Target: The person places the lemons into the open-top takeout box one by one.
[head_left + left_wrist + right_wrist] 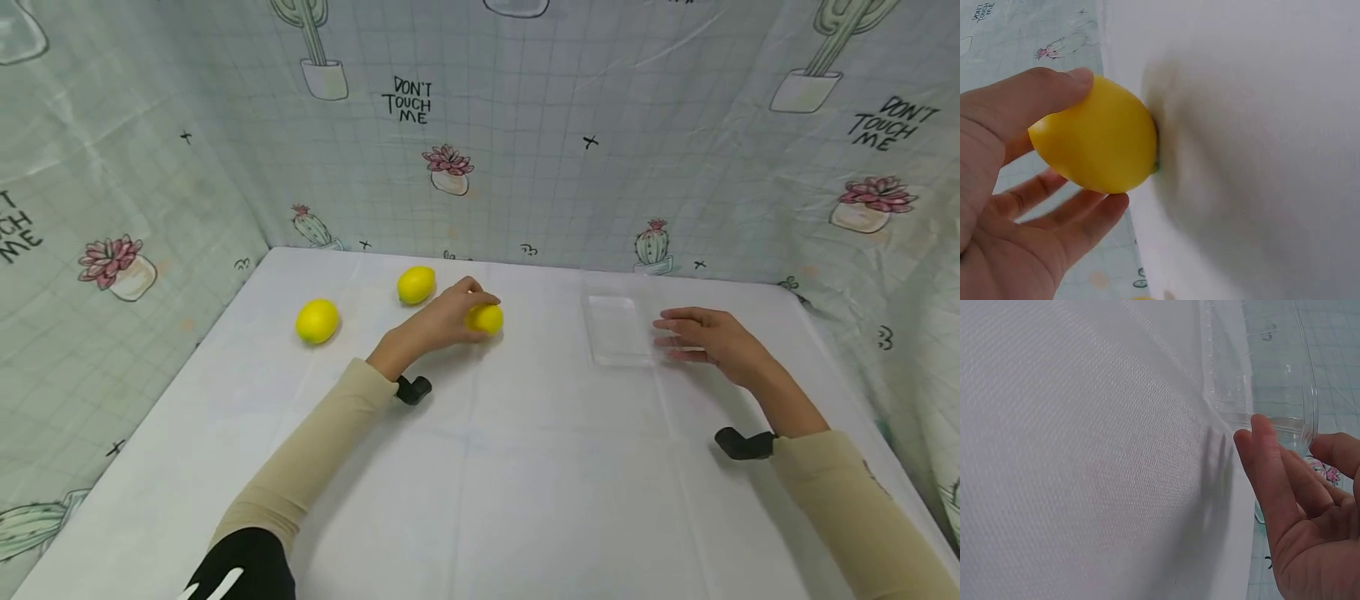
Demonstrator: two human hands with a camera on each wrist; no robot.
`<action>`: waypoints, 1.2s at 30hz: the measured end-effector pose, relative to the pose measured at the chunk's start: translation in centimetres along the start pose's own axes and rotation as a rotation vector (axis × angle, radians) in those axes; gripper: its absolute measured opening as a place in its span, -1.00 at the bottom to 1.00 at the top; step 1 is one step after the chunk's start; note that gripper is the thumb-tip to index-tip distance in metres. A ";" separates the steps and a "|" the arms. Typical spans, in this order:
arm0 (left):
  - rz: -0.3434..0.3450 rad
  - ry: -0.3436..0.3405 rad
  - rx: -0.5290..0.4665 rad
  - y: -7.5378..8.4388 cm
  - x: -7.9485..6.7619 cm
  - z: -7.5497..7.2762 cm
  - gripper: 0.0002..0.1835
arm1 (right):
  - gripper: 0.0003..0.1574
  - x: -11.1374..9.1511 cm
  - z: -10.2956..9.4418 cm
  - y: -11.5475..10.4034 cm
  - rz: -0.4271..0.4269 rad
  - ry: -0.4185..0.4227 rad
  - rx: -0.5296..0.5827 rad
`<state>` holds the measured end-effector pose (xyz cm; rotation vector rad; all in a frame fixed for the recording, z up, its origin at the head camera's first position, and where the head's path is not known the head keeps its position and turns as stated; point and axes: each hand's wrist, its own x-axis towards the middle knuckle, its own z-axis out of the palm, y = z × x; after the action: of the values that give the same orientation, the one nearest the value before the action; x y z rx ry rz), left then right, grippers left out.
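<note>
My left hand (442, 317) holds a yellow lemon (486, 318) between thumb and fingertips. In the left wrist view the lemon (1100, 140) is close to the white surface, and I cannot tell whether it touches it. A second lemon (416, 285) lies behind the left hand, and a third lemon (317, 321) sits farther left. A clear plastic container (611, 333) stands right of centre toward the back. Beside its right wall is my right hand (716, 340), fingers fairly straight. In the right wrist view the fingertips and thumb reach the transparent container (1275, 369).
A white cloth (555, 467) covers the table. Patterned curtains (517, 125) with cactus drawings rise behind it and on both sides. Dark wrist-camera mounts (742, 443) stick out at both sleeves.
</note>
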<state>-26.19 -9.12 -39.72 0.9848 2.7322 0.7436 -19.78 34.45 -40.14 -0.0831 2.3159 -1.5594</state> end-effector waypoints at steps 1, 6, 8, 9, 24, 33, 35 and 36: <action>0.010 -0.005 -0.014 0.0 0.1 0.1 -0.42 | -0.22 0.0 0.0 0.0 0.000 0.001 0.001; 0.039 -0.026 -0.013 0.0 0.7 0.4 -0.36 | -0.22 -0.1 -0.1 0.1 0.013 0.013 0.012; 0.033 -0.038 0.007 0.0 0.8 0.5 -0.34 | -0.21 0.0 -0.1 0.2 0.015 0.014 0.011; 0.027 -0.045 0.018 0.0 0.8 0.5 -0.33 | -0.22 0.0 -0.1 0.2 0.015 0.016 0.010; 0.128 -0.179 0.059 -0.1 -0.5 0.0 -0.31 | -0.22 0.6 0.0 0.1 0.022 -0.034 0.081; 0.093 -0.079 0.047 0.7 0.2 0.6 -0.35 | -0.24 0.6 0.3 0.0 -0.021 -0.039 0.102; 0.125 -0.054 0.053 0.9 0.4 0.8 -0.35 | -0.25 0.5 0.3 0.1 -0.025 -0.033 0.096; 0.139 -0.038 0.051 1.0 0.5 0.9 -0.35 | -0.25 0.5 0.3 0.2 -0.028 -0.027 0.095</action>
<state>-25.75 -7.76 -39.96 1.1969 2.6840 0.6713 -20.16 34.16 -40.50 -0.1129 2.2253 -1.6686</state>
